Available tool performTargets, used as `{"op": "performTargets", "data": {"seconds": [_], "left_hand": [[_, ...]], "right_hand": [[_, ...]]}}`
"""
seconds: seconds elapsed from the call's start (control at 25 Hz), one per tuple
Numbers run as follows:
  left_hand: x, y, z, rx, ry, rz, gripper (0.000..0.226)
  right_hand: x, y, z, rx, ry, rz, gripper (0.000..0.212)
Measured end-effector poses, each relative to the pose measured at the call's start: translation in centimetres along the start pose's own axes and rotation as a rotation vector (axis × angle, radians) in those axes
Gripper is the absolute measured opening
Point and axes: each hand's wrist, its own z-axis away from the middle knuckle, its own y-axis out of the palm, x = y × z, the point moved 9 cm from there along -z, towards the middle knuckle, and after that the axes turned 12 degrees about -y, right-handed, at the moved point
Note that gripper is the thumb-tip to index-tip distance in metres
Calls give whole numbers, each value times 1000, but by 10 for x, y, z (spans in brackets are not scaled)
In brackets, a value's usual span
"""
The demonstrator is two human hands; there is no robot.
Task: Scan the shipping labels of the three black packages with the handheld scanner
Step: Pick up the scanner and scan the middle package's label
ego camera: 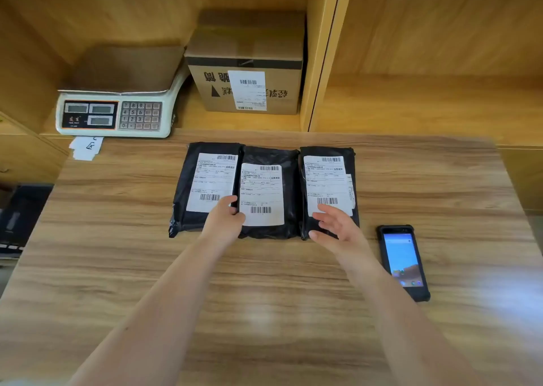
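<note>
Three black packages lie side by side on the wooden table (117, 253), each with a white shipping label facing up: the left package (188, 185), the middle package (291, 179) and the right package (329, 153). My left hand (224, 216) rests on the near edge between the left and middle packages, its fingers curled at the seam. Over the near end of the right package my right hand (335, 224) hovers with fingers spread, holding nothing. The handheld scanner (403, 260), a black phone-like device with a lit screen, lies on the table right of my right hand.
A white weighing scale (117, 109) stands at the back left, with paper slips (86, 148) under its front. A labelled cardboard box (249, 62) sits in the wooden shelf behind the packages. A dark object (17, 218) is at the left, beyond the table's edge.
</note>
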Motion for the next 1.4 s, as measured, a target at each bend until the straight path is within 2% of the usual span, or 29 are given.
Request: {"op": "performTargets", "data": {"seconds": [0.08, 0.16, 0.2, 0.28, 0.36, 0.52, 0.64, 0.72, 0.76, 0.8, 0.88, 0.92, 0.96, 1.04, 1.16, 1.2, 1.32, 1.4], "left_hand": [[-8, 2, -4, -36, 23, -100, 48], [-15, 5, -10, -78, 3, -194, 22], [-17, 4, -14, -107, -20, -208, 21], [-17, 1, -20, -134, -66, -204, 44], [-20, 0, -21, -134, -56, -189, 48], [-24, 9, -13, -9, -43, -4, 35], [-16, 28, -8, 215, -157, 272, 27], [-14, 33, -8, 251, -203, 388, 26], [-15, 33, -9, 234, -202, 434, 33], [-15, 33, -9, 220, -209, 475, 50], [-20, 34, -8, 224, -226, 508, 98], [-18, 36, -14, 233, -242, 500, 114], [-19, 38, -15, 245, -250, 494, 119], [-19, 43, -19, 279, -297, 509, 106], [-25, 46, -15, 309, -310, 474, 47], [-26, 46, -16, 297, -316, 453, 36], [-28, 45, -19, 273, -291, 483, 24], [-27, 43, -20, 253, -278, 482, 33]], "right_hand": [[-2, 2, -1, 4, 28, -1, 54], [-4, 0, 1, -3, 41, -5, 54], [-4, 0, 1, -6, 47, -2, 54], [-5, -1, 3, -9, 55, -9, 54], [-3, 0, 5, -3, 56, -16, 53], [-1, -5, 8, -14, 53, -7, 52], [0, -6, 8, -12, 47, -10, 52], [0, -4, 8, -6, 51, -13, 51], [-1, -4, 9, -5, 54, -14, 50], [-1, -3, 10, -6, 57, -17, 50], [-2, -3, 11, -11, 56, -18, 50], [-2, -4, 12, -14, 51, -20, 51], [-2, -5, 13, -18, 47, -20, 51], [-1, -6, 15, -20, 33, -16, 51], [2, -7, 21, -20, -1, 3, 54], [2, -9, 24, -20, -13, 16, 55], [-1, -19, 34, -54, -37, 69, 57], [-4, -35, 42, -117, -40, 85, 57]]}}
